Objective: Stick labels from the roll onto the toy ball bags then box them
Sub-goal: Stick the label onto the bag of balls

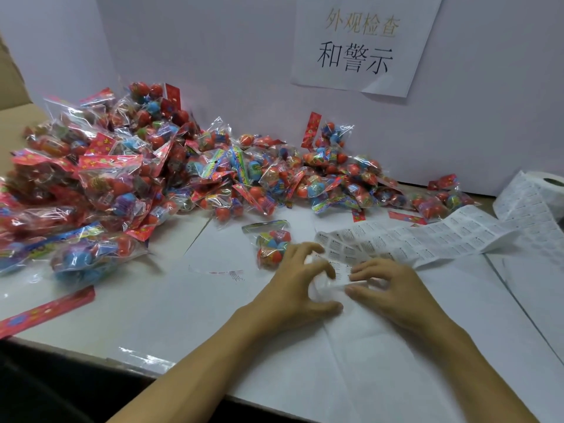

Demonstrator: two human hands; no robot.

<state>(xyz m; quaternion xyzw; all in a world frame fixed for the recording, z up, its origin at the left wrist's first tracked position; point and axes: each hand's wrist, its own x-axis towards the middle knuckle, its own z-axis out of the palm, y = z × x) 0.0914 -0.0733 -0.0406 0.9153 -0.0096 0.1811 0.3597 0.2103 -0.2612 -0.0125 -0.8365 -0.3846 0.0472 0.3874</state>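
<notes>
White panels close off the back of the station, one carrying a paper sign (363, 45) with printed characters. Below them the white tabletop (189, 303) runs forward to a dark front edge at lower left. A large heap of toy ball bags (100, 175) fills the left and rear, thinning out along the back panel toward the right. One single bag (270, 244) lies apart from the heap, just beside the left hand (297, 288). The label roll (546, 193) stands at the far right edge, and its unrolled strip (427, 239) trails leftward across the tabletop to both hands. The left hand's fingers are curled, pinching the near end of the strip; the right hand (393, 285) also has curled fingers pinching a label at that same end. A loose red header card (45, 311) lies near the front edge at left. Bare surface shows between the heap and the hands, and in front of the hands toward the near edge.
</notes>
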